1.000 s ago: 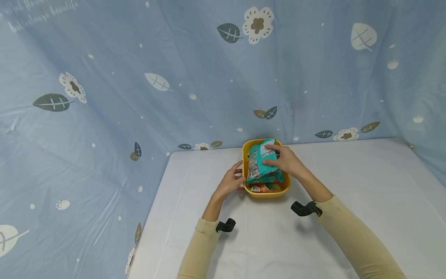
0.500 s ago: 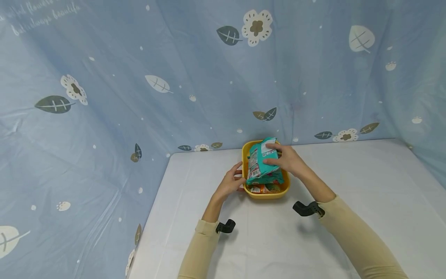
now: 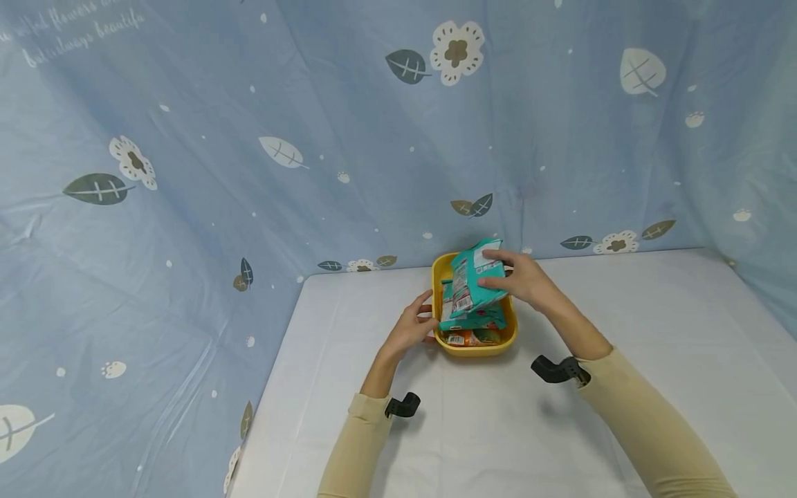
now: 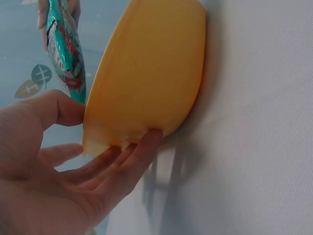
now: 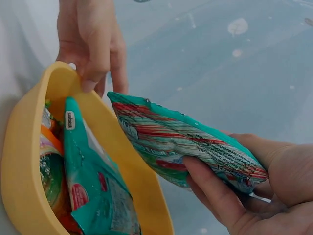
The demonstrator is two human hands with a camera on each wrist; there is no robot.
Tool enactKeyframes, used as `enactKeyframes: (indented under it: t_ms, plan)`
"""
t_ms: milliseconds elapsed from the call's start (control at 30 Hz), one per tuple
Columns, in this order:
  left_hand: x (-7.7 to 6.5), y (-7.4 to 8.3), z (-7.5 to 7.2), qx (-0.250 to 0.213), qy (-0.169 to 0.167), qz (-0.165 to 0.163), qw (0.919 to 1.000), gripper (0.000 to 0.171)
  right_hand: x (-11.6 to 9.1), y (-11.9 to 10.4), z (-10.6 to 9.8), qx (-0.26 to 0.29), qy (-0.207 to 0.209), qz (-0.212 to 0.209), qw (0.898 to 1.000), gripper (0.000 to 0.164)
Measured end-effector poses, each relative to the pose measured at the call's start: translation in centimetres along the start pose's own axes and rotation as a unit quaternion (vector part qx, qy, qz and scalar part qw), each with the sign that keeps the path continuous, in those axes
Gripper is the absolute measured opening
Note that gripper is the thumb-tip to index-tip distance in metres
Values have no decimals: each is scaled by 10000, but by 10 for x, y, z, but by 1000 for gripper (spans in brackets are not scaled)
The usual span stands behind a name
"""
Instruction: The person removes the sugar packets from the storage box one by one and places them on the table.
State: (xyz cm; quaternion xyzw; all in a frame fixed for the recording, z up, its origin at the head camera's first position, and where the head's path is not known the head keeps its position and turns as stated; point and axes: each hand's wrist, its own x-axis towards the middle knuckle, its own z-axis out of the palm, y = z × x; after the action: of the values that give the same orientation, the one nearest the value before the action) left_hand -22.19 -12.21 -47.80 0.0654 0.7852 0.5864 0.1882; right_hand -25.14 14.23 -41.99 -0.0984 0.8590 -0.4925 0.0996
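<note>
A yellow plastic bin point(image 3: 475, 351) stands on the table near its far edge. My left hand point(image 3: 412, 324) holds its left side, thumb at the rim and fingers along the outer wall point(image 4: 146, 68). My right hand point(image 3: 524, 280) pinches a teal snack packet point(image 5: 181, 142) between thumb and fingers, tilted above the bin. Inside lies another teal packet point(image 5: 98, 181). An orange-and-green packet point(image 3: 473, 337) shows at the bin's near end, partly covered. The held packet hides some of the bin's contents in the head view.
A white cloth covers the table point(image 3: 498, 429). Blue curtain point(image 3: 373, 138) with leaf and flower prints hangs behind and to the left, close to the bin's far end. Black wrist mounts point(image 3: 403, 405) stick out from both sleeves.
My right hand has lifted the teal packet up and to the right, uncovering more of the packet below it. The left hand and the bin have stayed in place.
</note>
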Motion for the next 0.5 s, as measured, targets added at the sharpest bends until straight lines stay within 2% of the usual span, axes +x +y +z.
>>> enactKeyframes:
  t_ms: [233,500]
  plan:
    - [13,-21,1,74,93,-2,9999,73,-2,0,-9,-58,-15,44,10000,70]
    - [15,-25,2,164,268,19,9995,71,-8,0,-21,98,8,-3,10000,73]
